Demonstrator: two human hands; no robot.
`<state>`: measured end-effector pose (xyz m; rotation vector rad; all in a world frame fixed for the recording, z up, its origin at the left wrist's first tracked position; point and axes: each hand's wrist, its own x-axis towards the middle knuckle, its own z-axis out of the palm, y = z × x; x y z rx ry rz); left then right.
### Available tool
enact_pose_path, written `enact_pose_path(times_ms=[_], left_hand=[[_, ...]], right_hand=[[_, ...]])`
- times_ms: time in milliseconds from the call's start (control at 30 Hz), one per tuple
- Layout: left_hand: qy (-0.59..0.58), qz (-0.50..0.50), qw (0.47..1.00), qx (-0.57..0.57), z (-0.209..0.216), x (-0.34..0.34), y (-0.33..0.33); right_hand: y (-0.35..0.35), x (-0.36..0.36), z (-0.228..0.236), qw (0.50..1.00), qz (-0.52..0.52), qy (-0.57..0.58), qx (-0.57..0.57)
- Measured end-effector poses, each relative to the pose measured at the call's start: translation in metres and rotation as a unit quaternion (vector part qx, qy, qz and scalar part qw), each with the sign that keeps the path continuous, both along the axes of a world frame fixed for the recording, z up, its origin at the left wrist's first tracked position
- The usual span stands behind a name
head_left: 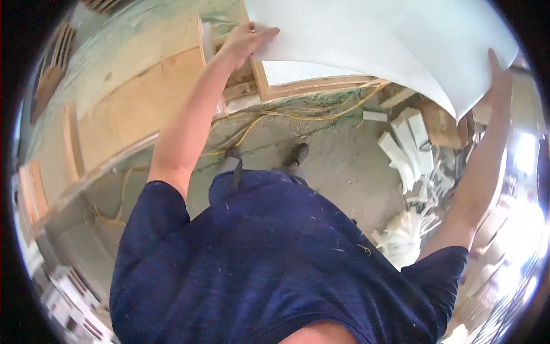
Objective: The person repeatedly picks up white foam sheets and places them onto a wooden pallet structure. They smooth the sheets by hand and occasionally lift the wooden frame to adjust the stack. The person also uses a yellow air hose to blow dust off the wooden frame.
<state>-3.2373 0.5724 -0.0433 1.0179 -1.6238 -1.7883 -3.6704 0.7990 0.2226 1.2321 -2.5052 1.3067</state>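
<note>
Dark blue short-sleeved shirt (252,246), nearest the camera, dusted with pale flecks and threads.

White sheet (355,34), one, large, thin and flexible: at the top, beyond the shirt, its left part above a wooden frame (312,87). The near edge bows between the hands and drops to a pointed corner on the right, presumably bending under its own weight.

Left hand (246,43): clamped on the sheet's left edge, a digit lying along the upper face. Right hand (500,80): closed on the right side, thumb against the face; its other fingers are hard to make out. The wide spacing probably serves to support so limp a piece from both sides.

White panel (301,71), within the frame, partly covered by the sheet.

Plywood board (149,92), large, left of the frame.

Yellow cable (326,118), along the near side of the frame, loose.

White strips (408,143), several, fanned out beside a brown box (438,123); white scraps (401,238) heaped nearer, perhaps cast aside there as offcuts.

Shoes (299,153), a pair, apart on the grey floor (344,166), seemingly for steady footing.
</note>
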Motion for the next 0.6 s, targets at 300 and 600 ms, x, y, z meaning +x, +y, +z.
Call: enact_pose_path(times_ms=[300, 600], left_hand=[[-0.075, 0.046, 0.989, 0.121, -0.106, -0.025, 0.047], [-0.224, 0.097, 0.967, 0.074, -0.183, -0.021, 0.043]], right_hand=[[-0.093, -0.075, -0.150, 0.988, 0.138, -0.076, 0.002], [-0.136, -0.065, -0.213, 0.979, 0.172, -0.108, 0.022]])
